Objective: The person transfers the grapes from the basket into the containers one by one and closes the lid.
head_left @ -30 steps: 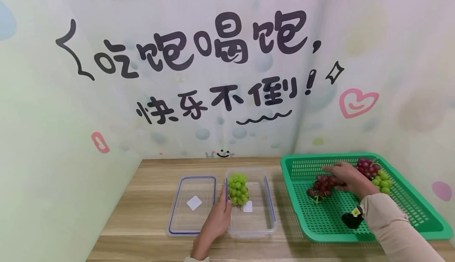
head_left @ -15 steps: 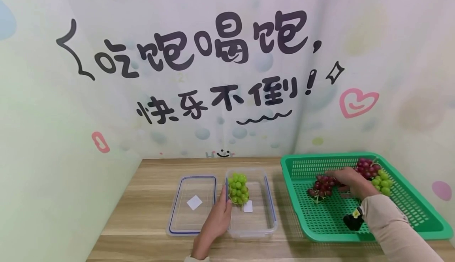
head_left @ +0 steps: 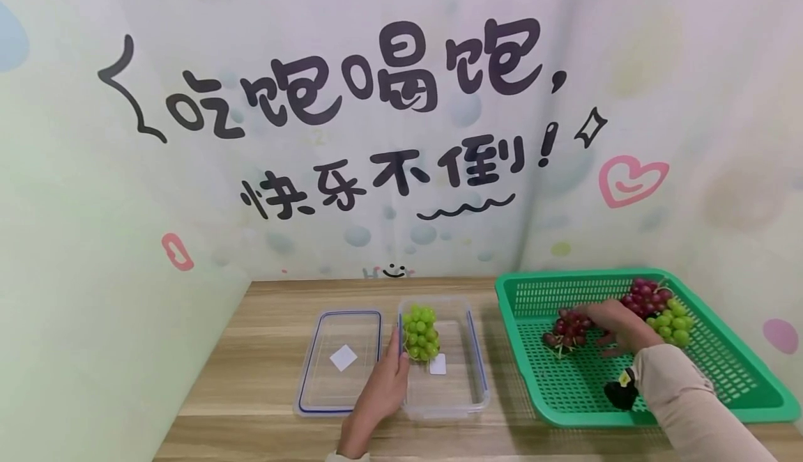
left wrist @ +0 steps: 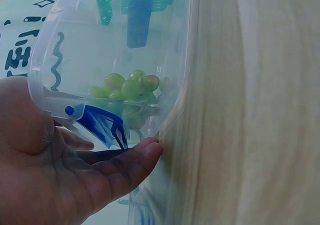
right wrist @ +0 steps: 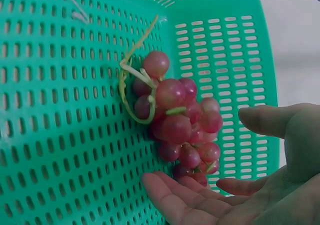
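My left hand (head_left: 384, 378) rests along the left side of a clear plastic food container (head_left: 447, 406). In the left wrist view its fingers (left wrist: 135, 162) lie fairly straight beside the blue-edged side clip (left wrist: 102, 127). A bunch of green grapes (head_left: 420, 333) lies inside the container. My right hand (head_left: 617, 326) is in the green basket (head_left: 533, 385), fingers spread beside a bunch of red grapes (head_left: 567, 329). In the right wrist view the thumb stands apart from the red grapes (right wrist: 175, 120), while the fingers (right wrist: 175, 200) reach under their near end; contact is unclear.
The container's lid (head_left: 339, 385), blue-sealed, lies left of it on the wooden table (head_left: 251, 350). More red grapes (head_left: 646, 298) and green grapes (head_left: 674, 322) sit at the basket's far right. A patterned wall (head_left: 389, 239) closes off the back.
My right hand has lowered slightly within the basket, its fingers coming down beside the red grapes. The left hand and container have stayed in place.
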{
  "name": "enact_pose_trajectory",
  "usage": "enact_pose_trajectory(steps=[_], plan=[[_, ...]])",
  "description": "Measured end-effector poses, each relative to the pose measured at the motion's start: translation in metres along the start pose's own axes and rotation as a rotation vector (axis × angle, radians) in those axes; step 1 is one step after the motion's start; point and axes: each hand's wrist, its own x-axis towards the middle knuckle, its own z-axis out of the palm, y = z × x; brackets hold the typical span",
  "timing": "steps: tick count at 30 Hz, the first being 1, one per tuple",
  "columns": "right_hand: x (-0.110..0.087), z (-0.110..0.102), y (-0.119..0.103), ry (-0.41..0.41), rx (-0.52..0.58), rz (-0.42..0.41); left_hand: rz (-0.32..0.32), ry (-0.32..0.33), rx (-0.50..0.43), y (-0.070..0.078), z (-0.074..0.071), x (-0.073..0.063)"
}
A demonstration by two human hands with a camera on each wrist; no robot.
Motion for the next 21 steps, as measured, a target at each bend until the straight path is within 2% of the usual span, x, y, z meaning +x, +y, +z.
enact_pose_trajectory(steps=[8, 21], plan=[[0.007, 0.01, -0.002, -0.023, 0.04, 0.005, -0.009, -0.003, -0.007, -0.001, 0.0, 0.0], [0.017, 0.021, -0.002, 0.001, 0.117, 0.002, -0.005, -0.003, -0.004, -0.001, -0.002, 0.0]])
